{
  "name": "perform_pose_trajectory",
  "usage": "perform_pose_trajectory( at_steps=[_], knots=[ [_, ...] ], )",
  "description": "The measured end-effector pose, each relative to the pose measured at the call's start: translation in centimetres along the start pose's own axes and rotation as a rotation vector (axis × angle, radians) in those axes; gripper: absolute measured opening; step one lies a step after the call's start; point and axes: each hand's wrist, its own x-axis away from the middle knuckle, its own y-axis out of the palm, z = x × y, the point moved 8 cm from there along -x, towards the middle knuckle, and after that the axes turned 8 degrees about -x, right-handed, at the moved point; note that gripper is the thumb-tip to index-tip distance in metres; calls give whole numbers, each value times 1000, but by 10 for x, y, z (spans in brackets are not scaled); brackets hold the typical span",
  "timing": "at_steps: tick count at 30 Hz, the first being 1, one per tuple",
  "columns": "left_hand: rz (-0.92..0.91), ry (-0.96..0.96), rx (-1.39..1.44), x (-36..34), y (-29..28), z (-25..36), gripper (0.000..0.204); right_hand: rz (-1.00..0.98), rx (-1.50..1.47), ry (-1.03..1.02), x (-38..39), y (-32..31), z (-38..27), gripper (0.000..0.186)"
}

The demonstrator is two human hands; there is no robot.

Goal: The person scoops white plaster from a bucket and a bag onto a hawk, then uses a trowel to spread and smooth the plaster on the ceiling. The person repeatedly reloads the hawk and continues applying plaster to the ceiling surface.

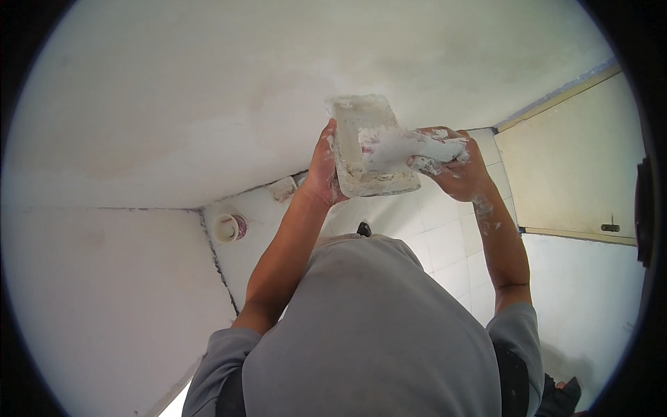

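Note:
My left hand grips a rectangular tray by its left side, and the tray is crusted with whitish plaster. In my right hand is a putty knife smeared thickly with white paste. Its blade reaches over the tray's right half; I cannot tell whether it touches the tray. White paste coats my right fingers and streaks the wrist. Both hands are held up in front of my grey shirt, close to a pale wall.
A small white bucket stands on the floor at the left, near the wall corner. Beside it sits a pale block-like thing. To the right is a cream door with a latch. Light tiles cover the floor.

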Motion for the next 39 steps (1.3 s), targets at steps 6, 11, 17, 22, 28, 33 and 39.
perform_pose_trajectory(
  at_steps=[6,11,17,22,28,33,39],
  knots=[
    [19,-38,-42,9,16,-3,64,-125,-19,61,10,-3,4,38],
    [25,31,-80,7,16,0,69,23,-71,190,13,-7,2,40],
    [97,45,-85,14,24,6,52,172,-136,150,13,-22,4,43],
    [75,53,-51,24,40,6,55,268,-63,167,25,-24,-4,43],
    [62,65,-43,20,39,7,64,108,-63,155,20,-3,-20,40],
    [-2,59,-66,19,39,3,73,22,-102,147,20,1,-17,41],
    [-158,40,-17,8,34,-9,79,-87,320,140,20,20,-14,44]
  ],
)
